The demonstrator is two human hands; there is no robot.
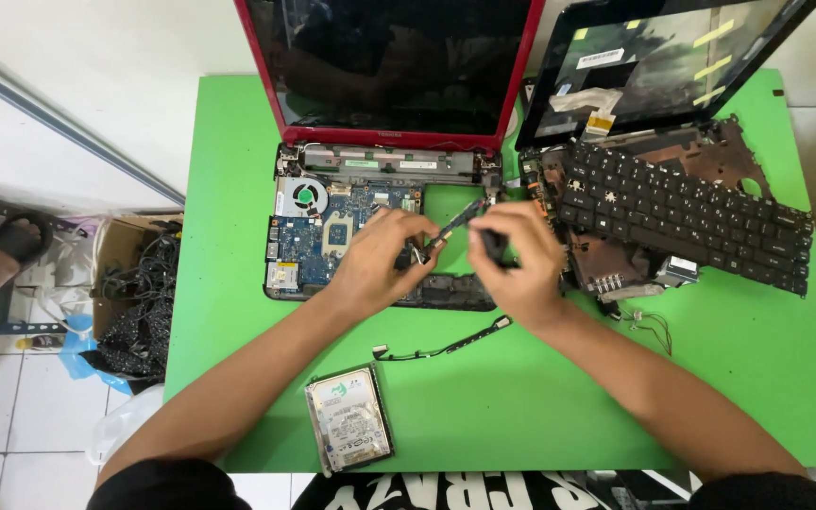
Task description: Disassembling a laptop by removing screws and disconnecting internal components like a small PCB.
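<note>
- Fingers of both hands are meeting over the gap in the opened red laptop [332, 227], above the bare green patch where the bench [710, 378] is showing through the chassis.
- Left hand [380, 255] is curling its fingers closed on the lower end of a thin dark strip [455, 222], a narrow part like a small board or cable piece; the thumb and forefinger are pinching it.
- Strip is lying with its long axis running on a diagonal, from the left fingertips up and away toward the hinge of the red laptop, its far end rising to the right.
- Right hand [517, 260] is closing around a short dark tool or part [495, 246], what it is cannot be told; it is sitting just right of the strip's lower end, nearly touching the left fingers.
- Left hand is the one actually on the strip; the right is beside it, the nearer of the two to the strip's upper end.
- Both forearms are reaching in from the near edge and converging, wrists raised off the bench, the left palm turned down and the right knuckles up.
- Blue mainboard [318, 236] with its fan [306, 196] is lying left of the hands, a loose keyboard [682, 217] right, a hard drive [348, 417] and a thin cable [446, 348] nearer the person.
</note>
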